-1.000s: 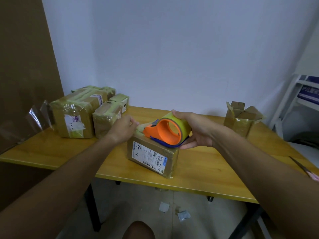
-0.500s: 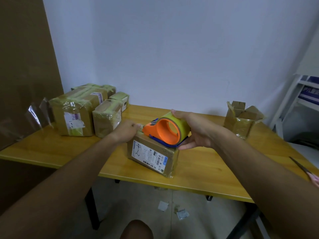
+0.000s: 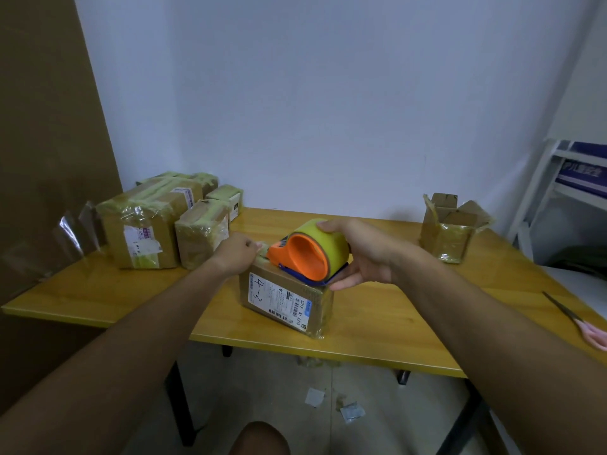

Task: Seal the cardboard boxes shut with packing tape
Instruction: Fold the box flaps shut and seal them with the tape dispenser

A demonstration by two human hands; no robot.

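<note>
My right hand (image 3: 368,257) gripped the orange plastic tape dispenser (image 3: 303,256), fingers curled over its roll of glossy yellowish packing tape (image 3: 331,241) and thumb under its blue edge. The dispenser rested on top of the small brown cardboard box (image 3: 285,300), which sat on the smooth yellow wooden desk (image 3: 377,316) directly beneath both my hands; a white printed label covered its near face. My left hand (image 3: 238,254) curled at the box's far left corner, touching the tape end; whether it pinched the tape I could not tell. Left of that hand stood tape-wrapped cardboard boxes (image 3: 147,224). Far right of my right hand stood an open-flapped box (image 3: 451,224), nearer me metal scissors with pink handles (image 3: 578,320).
</note>
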